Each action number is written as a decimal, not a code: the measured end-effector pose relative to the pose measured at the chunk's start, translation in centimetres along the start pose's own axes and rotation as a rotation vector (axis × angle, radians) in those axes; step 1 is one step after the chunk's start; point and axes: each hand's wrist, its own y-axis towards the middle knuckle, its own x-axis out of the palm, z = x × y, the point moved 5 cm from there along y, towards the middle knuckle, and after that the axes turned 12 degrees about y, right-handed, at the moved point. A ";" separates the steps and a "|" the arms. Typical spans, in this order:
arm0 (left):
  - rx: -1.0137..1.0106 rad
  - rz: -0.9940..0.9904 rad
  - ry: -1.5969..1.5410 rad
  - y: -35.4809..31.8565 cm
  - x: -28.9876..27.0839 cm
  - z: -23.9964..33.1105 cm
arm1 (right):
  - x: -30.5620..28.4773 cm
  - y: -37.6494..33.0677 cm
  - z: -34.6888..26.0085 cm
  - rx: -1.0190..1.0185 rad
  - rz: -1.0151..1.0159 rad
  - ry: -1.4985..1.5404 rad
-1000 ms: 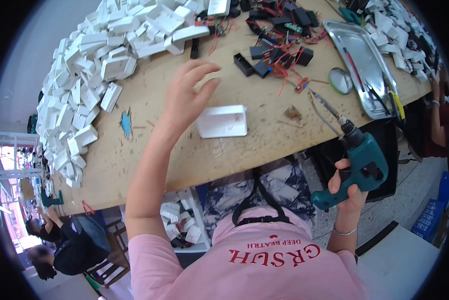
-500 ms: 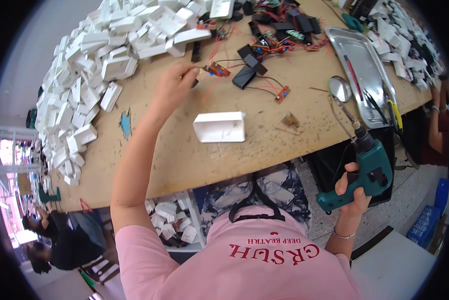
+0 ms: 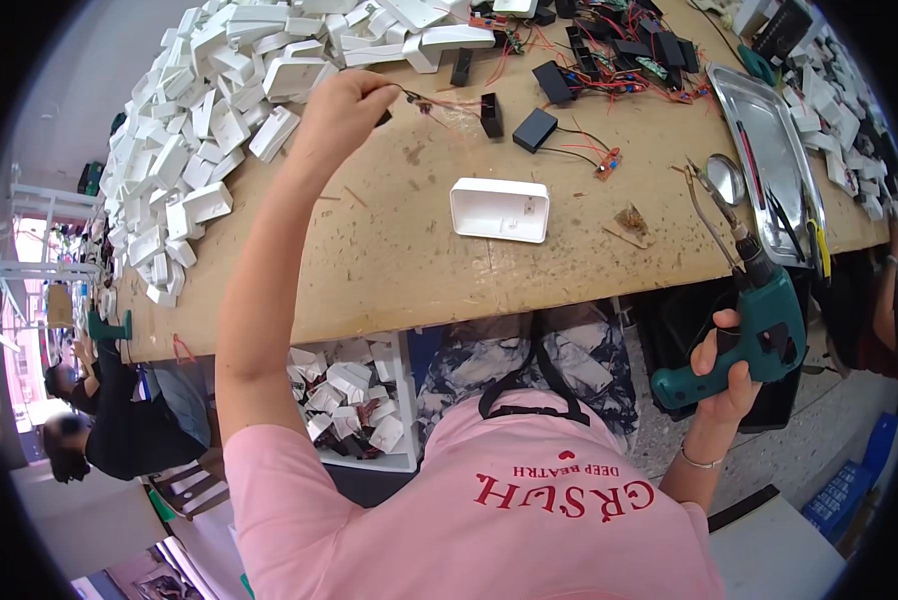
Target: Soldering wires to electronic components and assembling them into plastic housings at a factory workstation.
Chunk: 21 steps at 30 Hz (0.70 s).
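My left hand (image 3: 341, 112) is raised over the table's far left part, its thumb and fingers pinched on thin wires. The wires run right past a small, blurred circuit board (image 3: 425, 106) to a black box (image 3: 492, 115). Part of a black piece shows just below my fingertips. My right hand (image 3: 731, 375) grips the handle of a green soldering gun (image 3: 767, 330) at the table's front right, its metal tip and feed tube pointing up and away. Between the hands lies a white plastic housing (image 3: 499, 210), open side up.
White housings (image 3: 209, 130) are heaped at the left, and black boxes with wires (image 3: 639, 60) at the back. Another black box (image 3: 536, 130) is wired to a small board (image 3: 609, 162). At right is a metal tray (image 3: 769, 150) with tools; a round metal dish (image 3: 725, 180) sits beside it.
My left hand has drawn leftward across the table with the wires, and a black box trails apart from the others. My right hand still holds the soldering gun. The whole view has shifted.
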 end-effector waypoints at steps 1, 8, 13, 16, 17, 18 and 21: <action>-0.024 -0.040 0.015 0.0 0.4 -0.3 | 0.1 -0.1 0.0 0.001 -0.002 0.004; -0.085 -0.121 0.032 -2.3 2.8 -3.7 | 0.3 -0.5 0.2 0.009 -0.041 0.008; -0.039 -0.245 0.226 -6.4 2.9 -6.2 | -0.3 -0.5 0.5 0.039 -0.067 0.017; -0.128 -0.249 0.084 -7.6 2.5 -6.3 | 0.0 -0.2 0.9 0.054 -0.099 0.003; -0.141 -0.241 0.078 -7.8 2.3 -5.9 | 0.1 -0.1 1.0 0.055 -0.110 0.010; -0.154 -0.244 0.079 -7.9 2.1 -5.5 | 0.1 0.0 1.1 0.055 -0.120 0.017; -0.196 -0.293 0.067 -7.5 2.2 -5.5 | 0.4 0.1 1.4 0.074 -0.127 0.011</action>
